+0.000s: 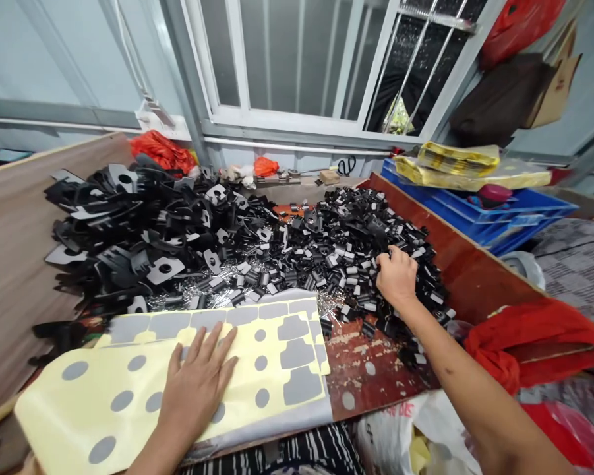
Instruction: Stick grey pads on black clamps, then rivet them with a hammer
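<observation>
My left hand lies flat, fingers spread, on a pale yellow sticker sheet with grey round and block-shaped patches. A second such sheet shows beneath its upper edge. My right hand reaches into a pile of small black plastic parts, several with grey faces. Its fingers are curled against the pile, and the fingertips are partly hidden among the black pieces. To the left rises a heap of larger black plastic parts, some with grey patches around a round hole. Small thin metal pins lie scattered between the heaps.
Wooden boards wall in the worktop at left and right. Beyond the right board stands a blue crate with yellow packs on top. A red cloth and a white sack are at the lower right. Scissors lie below the window.
</observation>
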Demonstrator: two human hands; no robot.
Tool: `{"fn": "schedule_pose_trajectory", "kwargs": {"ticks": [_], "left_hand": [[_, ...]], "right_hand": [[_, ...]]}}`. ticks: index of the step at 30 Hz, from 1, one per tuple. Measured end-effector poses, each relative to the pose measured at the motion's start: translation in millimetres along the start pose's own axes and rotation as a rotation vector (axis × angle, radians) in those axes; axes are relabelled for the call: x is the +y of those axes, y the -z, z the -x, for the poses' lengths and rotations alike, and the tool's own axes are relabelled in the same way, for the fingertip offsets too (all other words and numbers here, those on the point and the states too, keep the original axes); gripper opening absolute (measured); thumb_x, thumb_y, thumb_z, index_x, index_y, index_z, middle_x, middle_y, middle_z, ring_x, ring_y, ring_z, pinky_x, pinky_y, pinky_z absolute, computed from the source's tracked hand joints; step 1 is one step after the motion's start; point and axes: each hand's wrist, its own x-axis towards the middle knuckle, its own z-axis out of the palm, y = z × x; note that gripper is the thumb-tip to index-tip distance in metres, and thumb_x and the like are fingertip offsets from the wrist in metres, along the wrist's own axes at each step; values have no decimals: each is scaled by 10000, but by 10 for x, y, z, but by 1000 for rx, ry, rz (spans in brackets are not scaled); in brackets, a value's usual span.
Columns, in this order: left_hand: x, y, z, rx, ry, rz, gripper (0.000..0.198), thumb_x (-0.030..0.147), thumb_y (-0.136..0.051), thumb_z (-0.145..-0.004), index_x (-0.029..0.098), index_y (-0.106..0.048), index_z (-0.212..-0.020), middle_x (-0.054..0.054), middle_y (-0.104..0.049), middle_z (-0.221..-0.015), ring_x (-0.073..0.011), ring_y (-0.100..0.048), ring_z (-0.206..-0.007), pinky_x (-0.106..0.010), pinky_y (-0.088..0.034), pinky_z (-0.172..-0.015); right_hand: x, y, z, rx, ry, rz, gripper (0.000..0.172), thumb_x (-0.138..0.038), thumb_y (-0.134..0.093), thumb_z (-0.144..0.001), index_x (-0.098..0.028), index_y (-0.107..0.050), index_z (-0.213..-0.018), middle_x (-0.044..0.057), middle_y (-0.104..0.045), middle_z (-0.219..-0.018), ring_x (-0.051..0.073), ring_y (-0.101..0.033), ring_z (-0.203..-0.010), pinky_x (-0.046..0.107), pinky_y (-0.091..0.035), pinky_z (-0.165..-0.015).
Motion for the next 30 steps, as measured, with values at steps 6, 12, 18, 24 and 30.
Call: {"fn": "schedule_pose_trajectory", "kwargs": {"ticks": [6,12,18,24,30], "left_hand": [[-16,-51,2,15,11,20,535,381,-381,-1040,291,-563,-1535,-79,-487,-1631,-389,-409,-1516,-665,-306,-1185],[-37,-71,9,11,9,0,517,396,-430,-1041,336,-544,-1542,-49,-472,-1641,-372,-417,-1514,-660,-314,-1192],[6,-44,14,-26,47,6,529,391,-411,-1050,328,-505,-1566,-57,-459,-1643,-379,-402,-1524,-691,-288,-1198],[26,-69,41,-63,70,45,566,454,-358,-1051,324,-469,-1590,-74,-444,-1656,-376,-347,-1556,-711,-234,-1220],[-15,22,-26,-89,87,119,548,442,-365,-1049,289,-551,-1542,-101,-494,-1628,-398,-373,-1532,-711,-269,-1192]], "right_hand": [[-918,2,-1042,-10,370,-185,342,-101,-444,-955,-155,-687,-1190,170,-600,-1406,298,-459,-1328,430,-343,-1110],[-1818,-276,-1927,-321,583,-165,456,-80,-539,-908,-171,-626,-1347,166,-626,-1388,327,-437,-1375,502,-281,-1158],[-1355,-414,-1638,-362,482,-243,354,-26,-585,-811,-183,-728,-1095,135,-719,-1164,247,-619,-1038,390,-379,-950],[-578,-227,-882,-205,304,-467,154,-122,-615,-818,-220,-729,-849,43,-756,-901,201,-632,-897,362,-396,-925],[-164,-94,-758,263,-208,-683,305,-353,-443,-980,-160,-668,-1050,106,-673,-987,213,-625,-858,361,-535,-765]]}}
